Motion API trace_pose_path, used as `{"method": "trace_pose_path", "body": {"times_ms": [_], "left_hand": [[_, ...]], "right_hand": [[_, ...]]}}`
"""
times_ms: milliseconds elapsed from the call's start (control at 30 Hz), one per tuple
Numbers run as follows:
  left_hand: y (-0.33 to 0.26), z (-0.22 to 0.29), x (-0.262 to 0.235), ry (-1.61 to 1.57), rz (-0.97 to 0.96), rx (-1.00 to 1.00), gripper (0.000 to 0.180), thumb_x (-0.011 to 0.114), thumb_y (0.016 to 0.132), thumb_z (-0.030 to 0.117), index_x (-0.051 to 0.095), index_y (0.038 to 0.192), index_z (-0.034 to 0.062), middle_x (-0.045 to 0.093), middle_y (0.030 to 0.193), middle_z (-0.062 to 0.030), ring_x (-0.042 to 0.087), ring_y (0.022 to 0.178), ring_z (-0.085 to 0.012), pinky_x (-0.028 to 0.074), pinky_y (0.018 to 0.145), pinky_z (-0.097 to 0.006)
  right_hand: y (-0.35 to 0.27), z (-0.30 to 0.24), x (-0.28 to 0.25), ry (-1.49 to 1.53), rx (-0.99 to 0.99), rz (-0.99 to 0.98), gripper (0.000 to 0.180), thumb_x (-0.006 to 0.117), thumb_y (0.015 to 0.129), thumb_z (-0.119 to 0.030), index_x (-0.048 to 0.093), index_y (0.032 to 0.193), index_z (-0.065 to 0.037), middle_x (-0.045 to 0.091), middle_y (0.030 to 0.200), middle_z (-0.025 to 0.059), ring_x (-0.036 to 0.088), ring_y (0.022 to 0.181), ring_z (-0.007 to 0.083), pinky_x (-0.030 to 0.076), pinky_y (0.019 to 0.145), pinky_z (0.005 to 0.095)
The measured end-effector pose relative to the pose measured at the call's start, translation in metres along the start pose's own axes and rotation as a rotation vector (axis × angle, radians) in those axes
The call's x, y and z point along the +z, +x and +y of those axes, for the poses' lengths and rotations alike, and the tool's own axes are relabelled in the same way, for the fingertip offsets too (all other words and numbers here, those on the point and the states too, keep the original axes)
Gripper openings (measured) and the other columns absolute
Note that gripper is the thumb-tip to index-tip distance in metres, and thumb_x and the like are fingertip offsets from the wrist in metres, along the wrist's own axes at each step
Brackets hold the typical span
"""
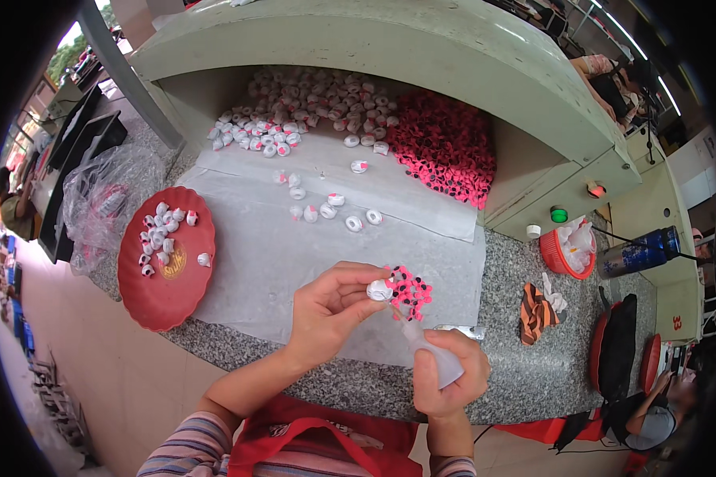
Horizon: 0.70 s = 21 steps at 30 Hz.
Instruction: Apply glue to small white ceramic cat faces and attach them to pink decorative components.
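Between its thumb and fingers, my left hand [330,306] pinches a small round white piece [379,290]. My right hand [460,372] is wrapped round a white squeeze bottle [436,358], whose narrow nozzle points up-left toward that piece. Whether the tip touches it I cannot tell. Just beyond the nozzle lies a small cluster of pink and black bits [411,294] on the white paper [270,262]. Farther off, several loose white pieces [328,211] are scattered on the paper, some with pink marks.
A pile of white pieces [318,99] and a heap of pink-black bits [445,147] fill the hooded cabinet [390,40]. At left stands a red scalloped plate [147,294] with white pieces. To the right are a red basket [553,254], an orange-black cloth [533,314] and a blue bottle [640,253].
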<state>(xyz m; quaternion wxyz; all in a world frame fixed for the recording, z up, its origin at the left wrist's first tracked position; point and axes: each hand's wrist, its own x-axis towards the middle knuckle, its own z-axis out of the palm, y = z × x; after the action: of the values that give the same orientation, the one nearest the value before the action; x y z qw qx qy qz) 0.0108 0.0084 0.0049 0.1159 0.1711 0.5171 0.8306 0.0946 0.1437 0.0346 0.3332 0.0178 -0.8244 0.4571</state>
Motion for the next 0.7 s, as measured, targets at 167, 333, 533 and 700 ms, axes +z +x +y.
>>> {"method": "trace_pose_path", "body": {"times_ms": [167,333,533,700], "left_hand": [[0.0004,-0.0003,-0.0023,0.011,-0.044,-0.011,0.029,0.052,0.077,-0.014,0.048,0.105,-0.0079,0.049,0.111,-0.0162,0.053,0.102,-0.0226,0.047,0.088,-0.031],[0.001,0.001,0.0003,0.002,-0.002,-0.018,0.029,0.056,0.074,-0.013,0.05,0.101,-0.0069,0.052,0.107,-0.017,0.055,0.1,-0.0226,0.047,0.085,-0.032],[0.0018,0.002,-0.0009,-0.033,0.001,-0.081,0.03,0.055,0.073,-0.014,0.049,0.101,-0.0057,0.052,0.108,-0.018,0.055,0.101,-0.0282,0.047,0.085,-0.034],[0.0016,0.0012,-0.0027,-0.103,-0.004,-0.159,0.032,0.054,0.073,-0.014,0.048,0.103,-0.004,0.054,0.107,-0.0164,0.053,0.103,-0.0309,0.044,0.089,-0.038]], "right_hand": [[-0.0015,0.0022,-0.0006,0.016,-0.005,0.011,0.017,0.059,0.068,-0.007,0.057,0.084,0.001,0.06,0.07,0.0119,0.058,0.06,0.0195,0.045,0.055,0.0262],[0.0001,0.0007,-0.0001,-0.015,-0.017,0.011,0.018,0.059,0.068,-0.007,0.057,0.084,0.001,0.06,0.071,0.012,0.058,0.06,0.0194,0.045,0.056,0.0271],[-0.0022,0.0014,-0.0017,0.022,-0.002,0.035,0.018,0.059,0.068,-0.008,0.057,0.083,0.001,0.06,0.071,0.0118,0.058,0.061,0.0196,0.046,0.056,0.027],[-0.0016,0.0014,-0.0016,0.007,0.002,0.024,0.018,0.059,0.068,-0.008,0.057,0.083,0.001,0.06,0.071,0.012,0.058,0.061,0.0193,0.046,0.056,0.0267]]}}
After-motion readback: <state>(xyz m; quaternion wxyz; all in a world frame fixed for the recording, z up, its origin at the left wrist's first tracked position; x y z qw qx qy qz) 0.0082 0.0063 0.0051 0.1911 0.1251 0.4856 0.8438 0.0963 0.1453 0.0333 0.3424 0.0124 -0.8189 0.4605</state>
